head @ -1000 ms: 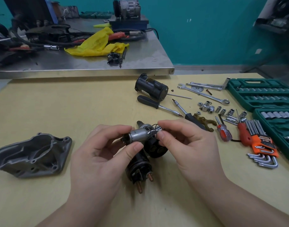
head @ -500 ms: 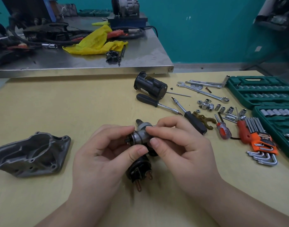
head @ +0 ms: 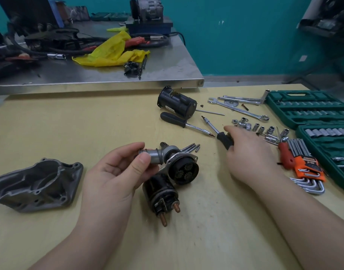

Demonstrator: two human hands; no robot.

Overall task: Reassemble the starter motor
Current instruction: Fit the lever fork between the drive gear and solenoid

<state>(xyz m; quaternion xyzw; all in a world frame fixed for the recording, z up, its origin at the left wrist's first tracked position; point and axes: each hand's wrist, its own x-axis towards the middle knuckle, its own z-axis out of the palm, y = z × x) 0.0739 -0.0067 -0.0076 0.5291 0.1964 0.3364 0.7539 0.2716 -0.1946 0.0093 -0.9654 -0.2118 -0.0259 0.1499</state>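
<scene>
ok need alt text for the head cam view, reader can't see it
Over a tan worktable, a person's left hand pinches the silver end of a partly assembled starter motor, while the right hand reaches over a black-handled screwdriver. A grey housing lies to the left; sockets, wrenches, hex keys and green tool cases sit right.

Behind the table (head: 50, 117) stands a steel bench (head: 167, 61). On the bench lie a yellow rag (head: 108, 53), black cables (head: 50, 43) and a grey motor (head: 149, 8).

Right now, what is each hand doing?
Left hand: pinches the drive assembly.
Right hand: over a black-handled screwdriver; grip cannot be told.
</scene>
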